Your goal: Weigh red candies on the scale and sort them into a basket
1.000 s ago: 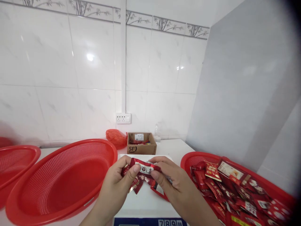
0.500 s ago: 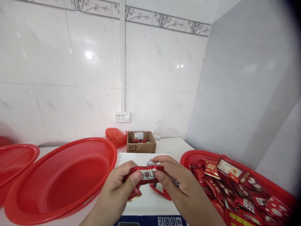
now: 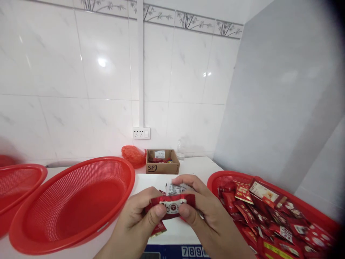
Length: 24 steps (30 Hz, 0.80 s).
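Both hands hold a small red snack packet with a white label, level in front of me above a white scale. My left hand pinches its left end, thumb on the front. At the other end my right hand grips it the same way. Behind it a silvery printed wrapper shows at my right fingers. Another red packet with a gold edge sticks out under my left hand; whether it is held or lies on the scale, I cannot tell.
On the right stands a red basket full of red packets. A large red basket is at left, another beyond it. Against the wall are a cardboard box, a red plastic bag and a clear bottle.
The red packet has shifted slightly right and down in both hands. More of the silvery wrapper shows behind it. The view has moved a little.
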Available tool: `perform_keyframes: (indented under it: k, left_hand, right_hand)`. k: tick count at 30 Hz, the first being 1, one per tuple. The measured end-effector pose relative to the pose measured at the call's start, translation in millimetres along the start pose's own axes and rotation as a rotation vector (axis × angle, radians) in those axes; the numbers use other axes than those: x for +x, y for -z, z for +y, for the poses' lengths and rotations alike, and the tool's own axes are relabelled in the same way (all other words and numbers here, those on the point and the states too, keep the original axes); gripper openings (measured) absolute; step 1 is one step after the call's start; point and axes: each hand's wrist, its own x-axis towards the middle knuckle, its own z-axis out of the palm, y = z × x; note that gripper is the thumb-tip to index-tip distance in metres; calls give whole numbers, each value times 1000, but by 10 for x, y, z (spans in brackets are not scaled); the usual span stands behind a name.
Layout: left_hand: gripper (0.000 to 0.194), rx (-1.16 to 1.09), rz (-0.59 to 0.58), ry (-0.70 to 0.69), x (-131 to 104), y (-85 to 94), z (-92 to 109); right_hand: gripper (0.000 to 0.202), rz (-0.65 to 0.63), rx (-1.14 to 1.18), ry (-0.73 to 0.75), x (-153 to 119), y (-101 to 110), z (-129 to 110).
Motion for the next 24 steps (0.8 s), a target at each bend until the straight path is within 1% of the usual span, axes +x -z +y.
perform_keyframes:
  k: [2, 5, 7, 9, 12, 15, 19, 22, 24]
  left_hand:
    - [48, -27, -18, 33, -9, -8, -12]
    - [52, -48, -31, 76, -7, -12, -47]
    - [51, -54, -21, 152, 0, -11, -62]
    - [50, -48, 5, 191, 5, -9, -62]
    - [50, -36, 22, 174, 0, -18, -45]
    - [52, -73, 34, 196, -14, -49, -22]
    - [55, -147, 113, 232, -10, -89, -9]
    - [55, -149, 75, 247, 12, -78, -21]
    - [54, -130, 44, 230, 21, -57, -36]
  right_hand:
    - [29, 9, -30, 8, 11, -9, 12]
    - [36, -23, -67, 4, 12, -18, 32]
    - [39, -38, -85, -1, 8, -23, 35]
    - [38, -40, -79, -2, 9, -28, 28]
    - [37, -39, -43, 14, 19, -40, 9]
    - [38, -19, -33, 13, 28, -54, 2]
    - [37, -14, -45, -24, 25, -59, 12]
    - [38, -22, -36, -43, 18, -52, 17]
    - [37, -17, -34, -47, 15, -46, 16]
